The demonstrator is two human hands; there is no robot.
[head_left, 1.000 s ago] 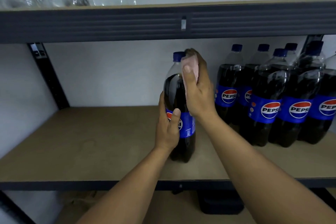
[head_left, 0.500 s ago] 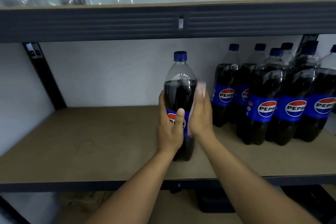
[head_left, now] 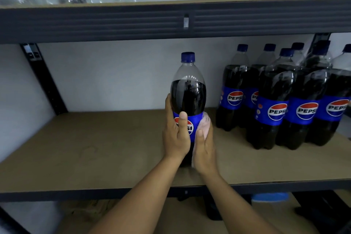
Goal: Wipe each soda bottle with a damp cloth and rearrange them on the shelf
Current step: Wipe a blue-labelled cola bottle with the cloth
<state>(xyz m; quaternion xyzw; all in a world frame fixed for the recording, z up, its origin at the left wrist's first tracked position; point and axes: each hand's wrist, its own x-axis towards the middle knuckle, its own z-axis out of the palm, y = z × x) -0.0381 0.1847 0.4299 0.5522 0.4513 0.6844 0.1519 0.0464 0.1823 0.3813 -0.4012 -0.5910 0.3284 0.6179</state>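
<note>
In the head view, the right hand (head_left: 205,150), which a second earlier had held the pink cloth (head_left: 206,123) up by the blue cap (head_left: 187,57), had slid down to the label and lower right side of the soda bottle (head_left: 188,91), so one top-to-bottom wipe looked nearly finished. The left hand (head_left: 175,138) gripped the bottle at its label, thumb across the front, while the right hand's fingers curled round the cloth and pressed it to the plastic. The bottle stood upright mid-shelf (head_left: 95,148), dark cola to its shoulder, well apart from the other capped, equally full bottles (head_left: 275,100) clustered at the right.
</note>
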